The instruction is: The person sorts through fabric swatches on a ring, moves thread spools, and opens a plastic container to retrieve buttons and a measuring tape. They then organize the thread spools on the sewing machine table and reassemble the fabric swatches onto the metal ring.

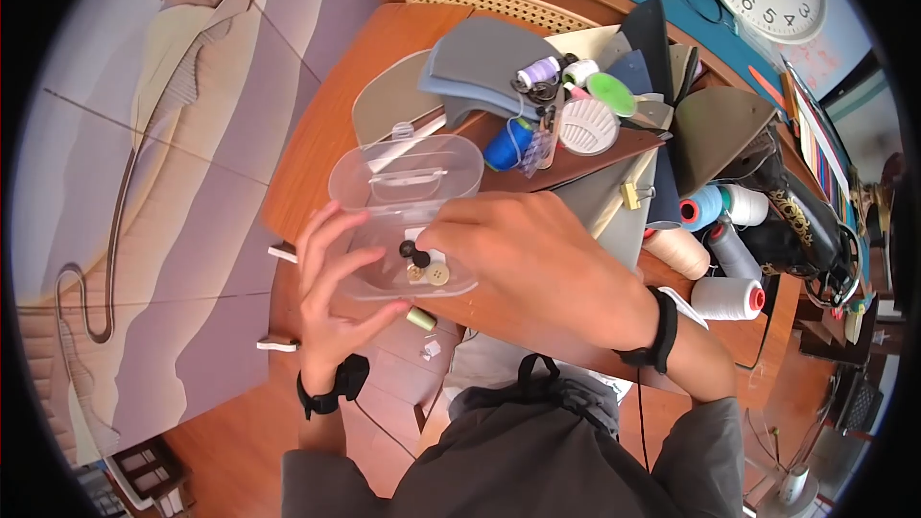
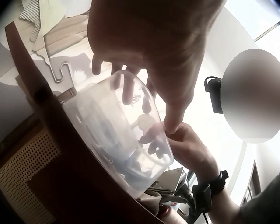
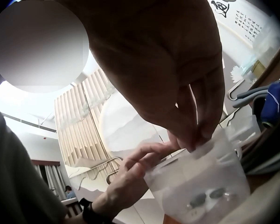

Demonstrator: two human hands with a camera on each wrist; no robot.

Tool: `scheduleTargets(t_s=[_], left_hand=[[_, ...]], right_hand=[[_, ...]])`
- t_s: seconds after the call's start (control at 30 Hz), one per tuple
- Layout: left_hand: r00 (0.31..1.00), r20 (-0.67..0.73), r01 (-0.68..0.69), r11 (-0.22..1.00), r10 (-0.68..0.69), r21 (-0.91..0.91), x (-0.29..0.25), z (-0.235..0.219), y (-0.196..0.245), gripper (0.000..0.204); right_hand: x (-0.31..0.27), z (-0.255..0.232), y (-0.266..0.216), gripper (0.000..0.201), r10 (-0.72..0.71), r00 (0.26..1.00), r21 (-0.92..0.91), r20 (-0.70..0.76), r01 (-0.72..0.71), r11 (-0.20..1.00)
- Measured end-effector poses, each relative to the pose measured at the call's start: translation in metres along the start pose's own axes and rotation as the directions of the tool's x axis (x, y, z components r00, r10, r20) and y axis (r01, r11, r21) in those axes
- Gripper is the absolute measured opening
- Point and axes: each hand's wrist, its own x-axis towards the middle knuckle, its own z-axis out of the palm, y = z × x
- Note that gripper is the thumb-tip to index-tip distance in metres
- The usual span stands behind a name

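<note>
- Right hand [image 1: 537, 254]: grip bunched together over the clear plastic box [image 1: 384, 280]; whether anything is held cannot be told.
- Left hand [image 1: 331, 288]: fingers spread apart beside the box.
- Black round buttons [image 1: 420, 258] are contained in it.

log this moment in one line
left hand: around clear box; right hand: fingers at box opening, grasp unclear; lid: open; inside: dark buttons, pale buttons

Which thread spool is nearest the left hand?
The small olive-green spool, just off the left hand's thumb tip; every other spool sits farther right.
</note>
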Motion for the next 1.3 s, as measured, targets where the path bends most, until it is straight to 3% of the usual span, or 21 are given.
scheduleTargets(t_s=[0.1,0.23,0.27,0.3,0.37,0.4,0.47,0.53,0.6,0.67,0.77,0.93,1.0,1.07,1.1,1.13,1.2,1.3], left_hand=[[1.0,-0.002,0.015,1.0,-0.015,-0.01,0.0,-0.008,-0.003,0.042],[1.0,0.02,-0.008,0.995,0.01,-0.099,0.028,-0.026,0.006,0.041],[0.995,0.103,0.013,0.995,-0.003,-0.095,0.042,-0.033,0.015,0.041],[0.995,0.101,0.009,0.996,0.001,-0.093,0.06,-0.04,0.024,0.041],[0.928,0.371,-0.044,0.998,0.025,0.042,0.096,-0.048,0.041,0.036],[0.928,0.371,-0.047,0.998,0.027,0.043,0.114,-0.045,0.045,0.036],[0.833,0.538,-0.13,0.991,0.128,-0.035,0.154,-0.029,0.048,0.028],[0.798,0.554,-0.185,0.972,0.236,-0.147,0.188,0.002,0.029,0.027],[0.728,0.637,-0.283,0.958,0.253,-0.056,0.217,0.03,0.013,0.028],[0.666,0.722,-0.317,0.947,0.185,0.05,0.234,0.053,0.003,0.028],[0.622,0.766,-0.379,0.918,0.16,0.117,0.241,0.077,-0.004,0.025],[0.652,0.74,-0.377,0.918,0.166,0.126,0.243,0.089,-0.009,0.021],[0.653,0.732,-0.383,0.919,0.195,0.097,0.242,0.092,-0.01,0.019],[0.696,0.696,-0.297,0.953,0.176,0.056,0.24,0.096,-0.01,0.014],[0.695,0.696,-0.299,0.953,0.178,0.055,0.24,0.098,-0.013,0.014],[0.71,0.674,-0.328,0.943,0.206,0.058,0.238,0.1,-0.018,0.014],[0.721,0.651,-0.36,0.931,0.236,0.061,0.239,0.102,-0.019,0.013],[0.708,0.695,-0.249,0.965,0.124,0.081,0.245,0.09,-0.006,0.018]], right_hand=[[-0.001,-0.024,0.009,0.025,0.083,0.995,-0.114,-0.063,-0.09,0.989],[0.003,-0.062,0.063,0.021,0.159,0.948,-0.253,-0.276,-0.231,0.939],[0.002,-0.068,0.073,0.022,0.223,0.94,-0.282,-0.257,-0.294,0.913],[0.004,-0.073,0.081,0.023,0.283,0.928,-0.313,-0.242,-0.351,0.882],[0.013,-0.074,0.093,0.023,0.32,0.925,-0.293,-0.203,-0.369,0.882],[0.017,-0.071,0.099,0.024,0.346,0.92,-0.262,-0.182,-0.385,0.885],[0.022,-0.064,0.113,0.025,0.371,0.914,-0.232,-0.162,-0.401,0.886],[0.026,-0.057,0.124,0.026,0.432,0.89,-0.187,-0.144,-0.453,0.872],[0.026,-0.055,0.126,0.025,0.424,0.893,-0.192,-0.153,-0.448,0.873],[0.025,-0.056,0.127,0.025,0.419,0.894,-0.199,-0.16,-0.445,0.873],[0.023,-0.058,0.124,0.02,0.413,0.888,-0.169,-0.202,-0.447,0.878],[0.012,-0.072,0.098,0.016,0.298,0.869,-0.149,-0.395,-0.381,0.913],[0.009,-0.076,0.061,0.015,0.397,0.861,-0.028,-0.318,-0.427,0.904],[-0.002,-0.054,0.045,0.015,0.163,0.93,0.008,-0.329,-0.17,0.985],[-0.008,-0.048,0.024,0.018,0.192,0.958,0.065,-0.212,-0.183,0.981],[-0.011,-0.036,0.017,0.023,0.079,0.99,0.017,-0.116,-0.077,0.997],[-0.014,-0.017,-0.005,0.028,0.065,0.998,0.05,-0.006,-0.065,0.997],[-0.009,0.005,-0.004,0.025,0.052,0.995,-0.039,0.089,-0.049,0.998]])
